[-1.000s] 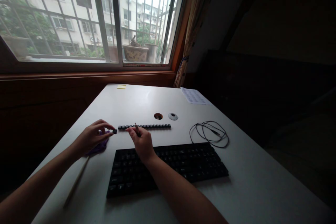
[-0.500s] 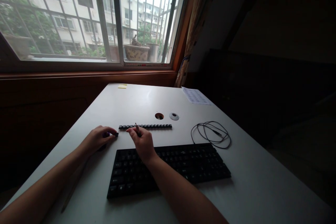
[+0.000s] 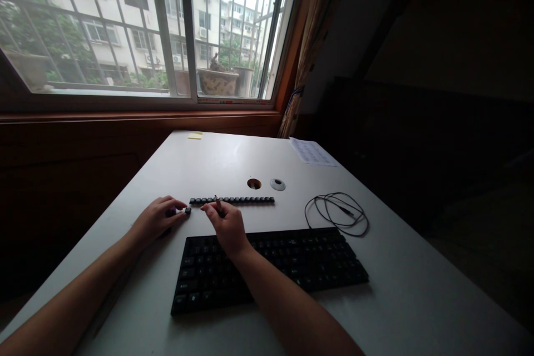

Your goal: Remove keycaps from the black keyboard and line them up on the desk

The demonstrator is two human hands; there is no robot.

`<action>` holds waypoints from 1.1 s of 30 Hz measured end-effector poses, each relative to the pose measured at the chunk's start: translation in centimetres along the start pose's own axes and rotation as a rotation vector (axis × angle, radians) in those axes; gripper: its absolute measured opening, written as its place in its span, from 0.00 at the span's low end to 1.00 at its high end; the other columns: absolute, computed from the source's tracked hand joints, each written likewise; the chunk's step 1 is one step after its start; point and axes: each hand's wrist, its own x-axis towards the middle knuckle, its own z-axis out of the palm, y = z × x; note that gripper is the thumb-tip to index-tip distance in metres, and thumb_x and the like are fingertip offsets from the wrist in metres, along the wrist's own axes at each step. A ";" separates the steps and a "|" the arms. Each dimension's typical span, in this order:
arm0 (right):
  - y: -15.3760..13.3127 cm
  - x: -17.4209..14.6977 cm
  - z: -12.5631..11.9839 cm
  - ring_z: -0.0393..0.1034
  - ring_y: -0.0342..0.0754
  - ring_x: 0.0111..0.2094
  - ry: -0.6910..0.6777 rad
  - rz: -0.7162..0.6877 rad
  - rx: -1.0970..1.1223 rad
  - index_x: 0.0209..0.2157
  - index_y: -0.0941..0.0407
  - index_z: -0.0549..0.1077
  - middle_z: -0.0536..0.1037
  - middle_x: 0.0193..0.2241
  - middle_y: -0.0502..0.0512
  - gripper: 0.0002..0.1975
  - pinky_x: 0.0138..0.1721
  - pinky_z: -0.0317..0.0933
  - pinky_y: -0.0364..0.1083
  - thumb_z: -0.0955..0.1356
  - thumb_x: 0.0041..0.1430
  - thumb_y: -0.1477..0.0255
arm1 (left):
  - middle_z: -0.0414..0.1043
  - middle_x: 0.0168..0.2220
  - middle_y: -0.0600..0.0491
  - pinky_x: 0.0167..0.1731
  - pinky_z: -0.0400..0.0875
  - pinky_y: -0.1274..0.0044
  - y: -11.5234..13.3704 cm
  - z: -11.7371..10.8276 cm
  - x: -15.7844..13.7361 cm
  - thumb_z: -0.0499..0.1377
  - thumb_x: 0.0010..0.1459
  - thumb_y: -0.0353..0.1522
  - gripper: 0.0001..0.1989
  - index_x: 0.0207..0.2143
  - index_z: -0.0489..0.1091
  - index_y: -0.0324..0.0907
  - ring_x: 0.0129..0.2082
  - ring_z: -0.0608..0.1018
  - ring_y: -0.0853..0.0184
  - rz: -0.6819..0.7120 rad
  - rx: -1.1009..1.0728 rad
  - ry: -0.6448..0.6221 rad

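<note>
My left hand [image 3: 156, 217] rests over the table left of the keyboard, its thumb and index finger slightly apart. Just off those fingertips sits a single black keycap [image 3: 187, 211]. A purple part [image 3: 170, 212] shows under the palm, and a thin stick [image 3: 100, 325] runs back beneath the forearm; they look like one thing held in the curled fingers. My right hand [image 3: 227, 231] is closed on a short, slim, dark brown tool [image 3: 218, 205], mostly hidden by the fingers, above the black keyboard [image 3: 292, 264]. Behind both hands lies a straight row of black keycaps [image 3: 246, 199].
A coiled black cable [image 3: 337, 212] lies behind the keyboard's right end. Further back are a round hole [image 3: 254, 184] in the white table, its grey cover [image 3: 277, 184], a yellow sticky note [image 3: 194, 136] and a printed sheet [image 3: 312, 152]. A barred window stands beyond the table.
My left thumb and index finger have parted from the keycap, which now sits on the table by itself. My right hand keeps its place with the tool.
</note>
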 end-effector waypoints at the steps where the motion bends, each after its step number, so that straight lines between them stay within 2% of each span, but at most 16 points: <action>1: 0.0 0.0 0.0 0.76 0.48 0.37 0.002 0.001 0.000 0.36 0.56 0.80 0.82 0.34 0.54 0.10 0.40 0.66 0.44 0.68 0.62 0.67 | 0.73 0.32 0.50 0.36 0.68 0.76 0.0 0.0 -0.1 0.70 0.44 0.42 0.14 0.34 0.81 0.48 0.35 0.74 0.59 0.005 0.008 0.002; 7: -0.1 0.0 -0.1 0.75 0.48 0.34 0.020 0.004 -0.005 0.36 0.56 0.80 0.81 0.32 0.53 0.11 0.37 0.65 0.44 0.67 0.63 0.66 | 0.74 0.36 0.50 0.33 0.68 0.77 -0.1 -0.3 -1.1 0.63 0.56 0.36 0.09 0.40 0.79 0.48 0.32 0.75 0.63 0.160 0.142 0.043; 10: -0.2 -0.1 -0.1 0.74 0.47 0.34 0.027 0.002 -0.015 0.36 0.56 0.80 0.81 0.31 0.53 0.11 0.36 0.64 0.43 0.67 0.63 0.66 | 0.75 0.37 0.49 0.36 0.68 0.76 -0.3 -0.4 -1.5 0.61 0.58 0.34 0.12 0.44 0.79 0.50 0.35 0.75 0.61 0.234 0.199 -0.009; 16: -0.4 -0.1 -0.1 0.74 0.47 0.33 0.021 -0.002 -0.004 0.35 0.57 0.80 0.81 0.31 0.53 0.11 0.36 0.64 0.43 0.67 0.63 0.66 | 0.76 0.38 0.48 0.40 0.69 0.73 -0.6 -0.1 -1.5 0.60 0.60 0.34 0.14 0.47 0.78 0.51 0.38 0.74 0.59 0.268 0.213 -0.069; 22: -0.2 -0.1 -0.1 0.74 0.48 0.35 0.016 -0.001 -0.006 0.36 0.56 0.80 0.81 0.32 0.53 0.11 0.38 0.64 0.44 0.67 0.62 0.65 | 0.75 0.42 0.48 0.40 0.71 0.71 -1.6 0.1 -1.3 0.52 0.67 0.33 0.16 0.53 0.73 0.47 0.40 0.73 0.61 0.427 0.481 -0.122; 28: -0.3 -0.1 -0.2 0.75 0.48 0.36 0.001 -0.005 0.005 0.36 0.56 0.80 0.82 0.33 0.54 0.09 0.40 0.65 0.44 0.67 0.62 0.68 | 0.74 0.45 0.47 0.42 0.72 0.69 -2.4 0.3 -1.1 0.51 0.68 0.30 0.17 0.57 0.69 0.46 0.41 0.72 0.61 0.461 0.588 -0.147; 33: -0.4 0.0 -0.2 0.76 0.49 0.37 -0.001 -0.012 0.017 0.36 0.56 0.80 0.82 0.34 0.54 0.09 0.41 0.65 0.45 0.67 0.62 0.69 | 0.74 0.46 0.47 0.41 0.73 0.70 -2.2 0.5 -1.1 0.51 0.68 0.31 0.17 0.56 0.69 0.46 0.41 0.73 0.61 0.461 0.612 -0.140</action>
